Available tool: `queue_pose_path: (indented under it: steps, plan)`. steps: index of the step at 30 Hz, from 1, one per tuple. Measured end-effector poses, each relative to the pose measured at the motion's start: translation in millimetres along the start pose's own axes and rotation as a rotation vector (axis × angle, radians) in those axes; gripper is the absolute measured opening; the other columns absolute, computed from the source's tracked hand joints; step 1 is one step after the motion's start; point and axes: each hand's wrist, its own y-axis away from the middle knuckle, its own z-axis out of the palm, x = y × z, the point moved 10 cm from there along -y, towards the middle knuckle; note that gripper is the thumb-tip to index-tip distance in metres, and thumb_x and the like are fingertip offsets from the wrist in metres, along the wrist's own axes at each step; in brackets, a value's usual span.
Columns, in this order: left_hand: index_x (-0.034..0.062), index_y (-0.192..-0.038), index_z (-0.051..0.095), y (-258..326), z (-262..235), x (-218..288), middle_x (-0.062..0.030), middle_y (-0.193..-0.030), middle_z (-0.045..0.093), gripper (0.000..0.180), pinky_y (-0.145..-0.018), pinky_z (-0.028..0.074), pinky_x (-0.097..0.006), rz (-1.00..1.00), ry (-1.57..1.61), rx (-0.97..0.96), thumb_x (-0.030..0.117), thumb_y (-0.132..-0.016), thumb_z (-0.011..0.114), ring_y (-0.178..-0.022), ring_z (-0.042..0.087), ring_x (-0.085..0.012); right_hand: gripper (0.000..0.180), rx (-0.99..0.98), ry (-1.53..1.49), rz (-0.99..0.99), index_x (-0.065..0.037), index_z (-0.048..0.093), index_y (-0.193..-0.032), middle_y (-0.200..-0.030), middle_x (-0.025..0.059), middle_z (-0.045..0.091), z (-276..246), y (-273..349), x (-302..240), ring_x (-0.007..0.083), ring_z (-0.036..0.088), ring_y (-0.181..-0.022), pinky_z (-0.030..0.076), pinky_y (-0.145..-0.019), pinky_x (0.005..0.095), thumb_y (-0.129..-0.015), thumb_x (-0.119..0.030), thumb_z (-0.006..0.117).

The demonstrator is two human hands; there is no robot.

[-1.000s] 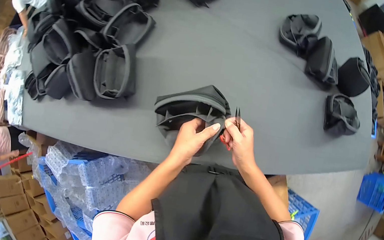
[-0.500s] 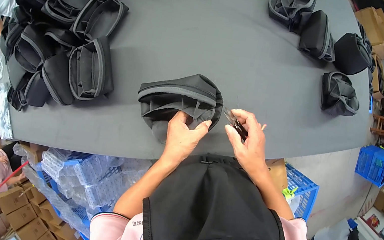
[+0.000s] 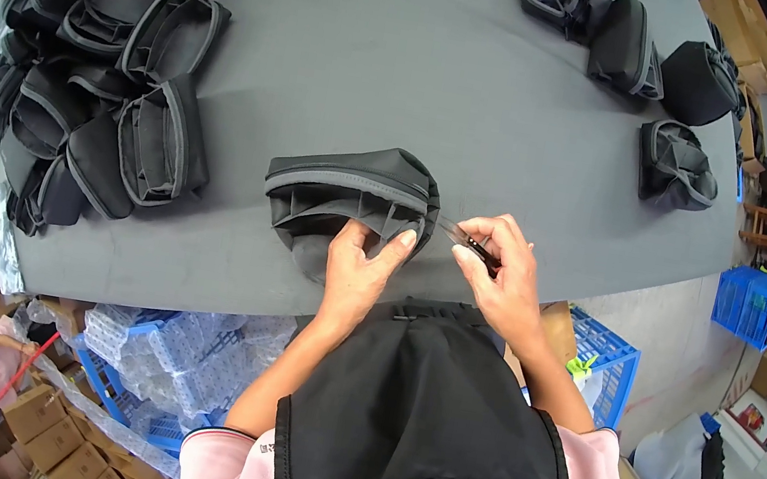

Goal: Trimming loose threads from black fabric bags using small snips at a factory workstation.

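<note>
Your blk zip pouch (image 3: pixel 334 201) sat on the grey-topped counter (image 3: pixel 379 87), approx 12 o'clock from you, mouth open w/ dividers showing. Your L hand (image 3: pixel 358 271) pinched its rim near 5 o'clock, thumb on top, other fingertips hidden in the mouth. Your R hand (image 3: pixel 507 278) had thumb + fingers closed on a dk pointed tool (image 3: pixel 478 248) (snips or tweezers, can't tell), tip just beside the pouch's 3 o'clock edge. A pouch heap (image 3: pixel 96 171) lay at 10 o'clock, a few spare pouches (image 3: pixel 624 44) at 2 o'clock.
</note>
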Motion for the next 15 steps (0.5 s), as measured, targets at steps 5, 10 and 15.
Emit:
queue_pose_path:
  steps: [5,10,15]
  plan:
    - [-0.0027,-0.097,0.059,0.3,1.1,-6.6,-0.0062,-0.091,0.061,0.022,-0.077,0.043,-0.027,-0.019,0.035,-0.006,0.013,-0.081,0.063,-0.085,0.055,-0.0123,0.016,-0.079,-0.059,-0.042,0.0,0.059,-0.091,-0.079,0.003,0.045,2.2,-6.6,5.0,0.0081,0.045,-0.064,0.04,-0.058,0.023,-0.077,-0.004,0.064]
    - [-0.0028,-0.095,0.059,-0.4,-0.8,-5.8,-0.006,-0.09,0.06,0.021,-0.075,0.043,-0.027,-0.005,-0.048,-0.016,0.011,-0.08,0.061,-0.082,0.054,-0.0122,0.017,-0.225,-0.054,0.021,0.0,0.059,-0.091,-0.079,0.0019,0.046,12.5,-14.1,19.4,0.0064,0.046,-0.064,0.04,-0.058,0.0223,-0.078,-0.008,0.066]
    - [-0.0031,-0.095,0.059,2.5,-0.7,-4.5,-0.0063,-0.088,0.06,0.02,-0.072,0.043,-0.026,-0.008,-0.047,-0.009,0.011,-0.08,0.061,-0.08,0.054,-0.0118,0.019,-0.316,-0.071,0.077,-0.003,0.061,-0.091,-0.08,0.0042,0.052,14.3,-19.1,25.6,0.0138,0.054,-0.073,0.045,-0.063,0.0284,-0.077,-0.016,0.067]
